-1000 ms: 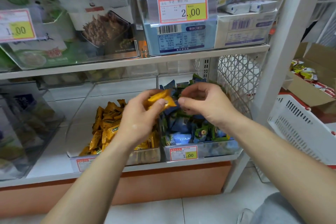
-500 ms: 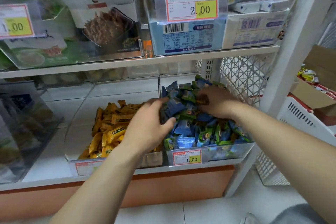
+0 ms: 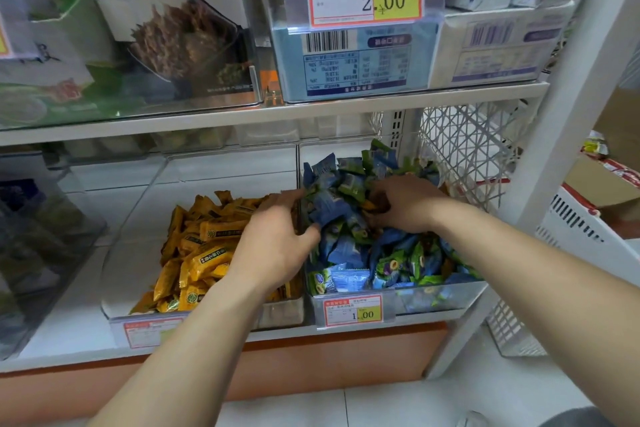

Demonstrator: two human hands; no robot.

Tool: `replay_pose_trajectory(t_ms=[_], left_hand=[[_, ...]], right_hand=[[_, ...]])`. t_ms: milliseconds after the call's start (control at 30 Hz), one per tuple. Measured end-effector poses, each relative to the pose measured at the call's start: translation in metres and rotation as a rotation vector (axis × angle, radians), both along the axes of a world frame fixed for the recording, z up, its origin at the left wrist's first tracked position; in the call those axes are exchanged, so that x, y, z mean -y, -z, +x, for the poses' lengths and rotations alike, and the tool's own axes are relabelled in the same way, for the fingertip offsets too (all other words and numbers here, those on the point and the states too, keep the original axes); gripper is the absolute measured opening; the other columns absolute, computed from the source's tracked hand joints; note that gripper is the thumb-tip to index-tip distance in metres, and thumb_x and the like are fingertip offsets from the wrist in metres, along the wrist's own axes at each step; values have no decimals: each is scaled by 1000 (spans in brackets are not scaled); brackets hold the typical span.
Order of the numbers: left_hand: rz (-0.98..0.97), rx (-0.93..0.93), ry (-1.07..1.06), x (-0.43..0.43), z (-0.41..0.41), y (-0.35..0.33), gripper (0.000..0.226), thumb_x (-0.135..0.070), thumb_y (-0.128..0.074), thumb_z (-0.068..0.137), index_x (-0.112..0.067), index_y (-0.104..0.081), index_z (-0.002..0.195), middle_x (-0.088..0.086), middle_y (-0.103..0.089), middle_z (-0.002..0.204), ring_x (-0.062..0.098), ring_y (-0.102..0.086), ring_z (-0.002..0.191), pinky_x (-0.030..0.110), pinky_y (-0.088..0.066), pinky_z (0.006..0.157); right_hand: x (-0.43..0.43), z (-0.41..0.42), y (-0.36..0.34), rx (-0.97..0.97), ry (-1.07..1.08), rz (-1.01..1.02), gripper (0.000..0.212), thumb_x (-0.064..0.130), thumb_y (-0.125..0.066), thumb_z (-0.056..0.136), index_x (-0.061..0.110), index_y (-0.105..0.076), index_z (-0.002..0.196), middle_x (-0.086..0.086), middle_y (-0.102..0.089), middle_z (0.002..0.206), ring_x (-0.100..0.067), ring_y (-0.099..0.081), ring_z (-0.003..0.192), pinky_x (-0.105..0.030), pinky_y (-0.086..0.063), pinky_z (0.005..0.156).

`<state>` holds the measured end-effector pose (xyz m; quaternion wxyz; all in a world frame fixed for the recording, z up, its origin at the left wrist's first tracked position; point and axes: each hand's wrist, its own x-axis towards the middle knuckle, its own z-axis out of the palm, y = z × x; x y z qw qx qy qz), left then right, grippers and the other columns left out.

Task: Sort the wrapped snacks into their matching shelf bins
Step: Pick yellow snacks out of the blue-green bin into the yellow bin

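Both hands reach deeper into blue packets (image 3: 349, 253), shelf's (image 3: 65, 336) right end; left hand (image 3: 273, 243) released; right hand's (image 3: 405, 204) grip unclear; sorting likely unfinished.

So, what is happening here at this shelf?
A person is sorting wrapped snacks between two clear bins on the lower shelf. Both hands are in the right bin, among the blue and green snacks. The left hand touches the pile with stretched fingers, next to the bin of yellow snacks. The right hand digs deeper with curled fingers; a bit of yellow wrapper shows there, but a grip is not clear.
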<state>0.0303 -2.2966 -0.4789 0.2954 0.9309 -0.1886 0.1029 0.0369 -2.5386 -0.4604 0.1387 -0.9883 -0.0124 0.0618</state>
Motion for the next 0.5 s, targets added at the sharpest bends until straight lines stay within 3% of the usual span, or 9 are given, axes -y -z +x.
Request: replay_pose_trajectory(t_ms=[133, 300, 367, 500], left_hand=[[-18, -1, 6, 1, -3, -2, 56, -41, -70, 85, -29, -52, 137, -4, -65, 125, 16, -59, 113, 19, -40, 80], [-32, -28, 10, 0, -5, -6, 55, -40, -69, 86, -27, -54, 138, -3, -65, 126, 15, -59, 113, 16, -39, 79], [-18, -13, -3, 1, -7, -8, 55, -40, -69, 87, -26, -54, 138, -2, -65, 128, 17, -59, 114, 18, -40, 81], [-1, 113, -9, 8, -17, -18, 52, -41, -67, 86, -25, -56, 134, -1, -61, 129, 19, -58, 116, 25, -45, 89]], right_hand=[[3, -9, -2, 36, 21, 115, 37, 40, -81, 78, 23, -70, 109, 8, -65, 97, -11, -58, 83, -23, -44, 69], [9, -22, -4, 98, 54, 250, 25, 41, -87, 71, 31, -68, 85, 17, -66, 82, 2, -59, 72, -8, -37, 50], [11, -27, -6, 158, 97, 374, 22, 35, -87, 72, 29, -70, 85, 14, -69, 81, -2, -63, 73, -6, -40, 52], [13, -39, -18, 296, 126, 535, 19, 22, -85, 74, 24, -73, 88, 10, -67, 79, 8, -58, 64, -6, -40, 54]])
